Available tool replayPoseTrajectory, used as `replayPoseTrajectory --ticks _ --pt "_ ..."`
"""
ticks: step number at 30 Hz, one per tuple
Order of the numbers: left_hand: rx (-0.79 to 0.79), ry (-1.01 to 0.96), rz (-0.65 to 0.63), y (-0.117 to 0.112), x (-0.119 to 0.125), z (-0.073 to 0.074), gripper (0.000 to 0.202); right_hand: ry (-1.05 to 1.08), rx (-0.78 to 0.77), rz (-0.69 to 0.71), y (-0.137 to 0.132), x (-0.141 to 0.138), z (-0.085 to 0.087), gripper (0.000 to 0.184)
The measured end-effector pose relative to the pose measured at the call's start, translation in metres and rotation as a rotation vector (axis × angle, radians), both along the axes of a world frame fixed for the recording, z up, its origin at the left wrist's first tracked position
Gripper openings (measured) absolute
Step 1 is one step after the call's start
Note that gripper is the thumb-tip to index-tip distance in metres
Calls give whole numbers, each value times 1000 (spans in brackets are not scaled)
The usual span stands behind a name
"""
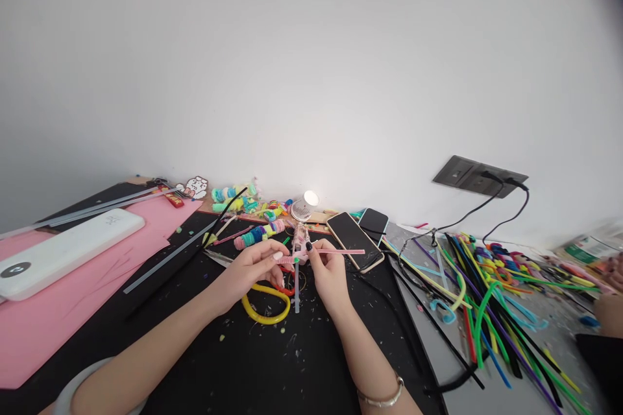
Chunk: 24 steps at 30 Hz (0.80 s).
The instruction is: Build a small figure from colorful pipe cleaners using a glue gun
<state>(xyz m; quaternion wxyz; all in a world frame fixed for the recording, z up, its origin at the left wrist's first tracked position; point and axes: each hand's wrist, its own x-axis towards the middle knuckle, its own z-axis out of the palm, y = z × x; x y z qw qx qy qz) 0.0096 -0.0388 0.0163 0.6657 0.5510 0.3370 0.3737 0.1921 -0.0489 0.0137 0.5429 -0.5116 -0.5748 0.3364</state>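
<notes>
Over the black tabletop, my left hand and my right hand meet around a pink pipe cleaner. Its straight end sticks out to the right past my right fingers. Near my left fingertips it looks coiled, with a small green bit beside it. Both hands are closed in a pinch. Behind them stands a pinkish object, partly hidden, whose kind I cannot make out. A translucent glue stick points toward me below the hands. Scissors with a yellow handle lie under my left hand, partly covered.
Left are pink sheets, a white device and more glue sticks. Behind are coiled colourful pieces, a bright lamp and two phones. Right lie many pipe cleaners; another person's hand shows.
</notes>
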Motion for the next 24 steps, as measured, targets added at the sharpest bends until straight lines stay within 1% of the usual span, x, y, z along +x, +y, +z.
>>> replayPoseTrajectory --ticks 4,10,15,20,24 --pt "33 57 -9 0 2 0 34 8 21 -10 0 0 0 27" --pt "23 188 -75 1 3 -2 30 9 3 7 1 2 -5 28" --pt "132 228 -128 2 3 -7 26 -23 -2 27 1 2 -7 26" --pt "179 246 -90 2 3 -6 23 -62 22 9 1 2 -6 26" --pt "216 262 -9 2 2 -5 25 -88 0 3 2 2 -8 27"
